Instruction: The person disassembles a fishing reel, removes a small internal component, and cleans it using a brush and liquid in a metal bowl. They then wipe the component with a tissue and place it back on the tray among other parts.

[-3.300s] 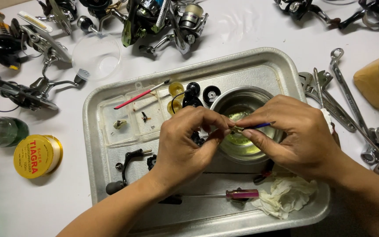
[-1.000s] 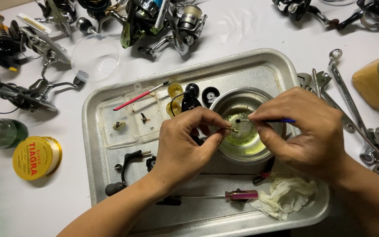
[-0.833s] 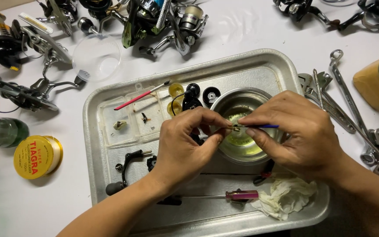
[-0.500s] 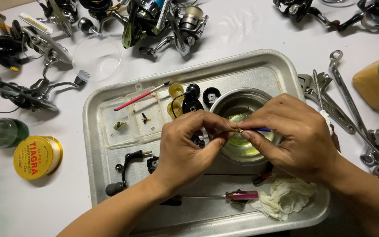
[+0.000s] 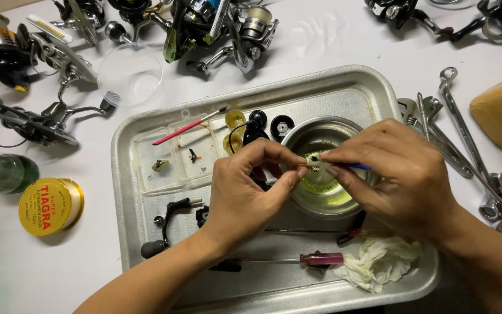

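While the left hand (image 5: 242, 195) pinches a tiny brass part (image 5: 311, 167) over the steel bowl (image 5: 321, 174) (so drips fall inside) mid-tray (image 5: 146, 244), the right hand (image 5: 402, 174) grips a blue-handled brush (image 5: 352, 166) against it.

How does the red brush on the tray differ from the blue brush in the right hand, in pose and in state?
The red brush lies untouched across a clear plastic compartment box; the blue brush is gripped by the right hand. The red one shows its full length; the blue one shows only its tip and a short blue part. The blue brush's tip meets a small part held by the left hand. Both are thin.
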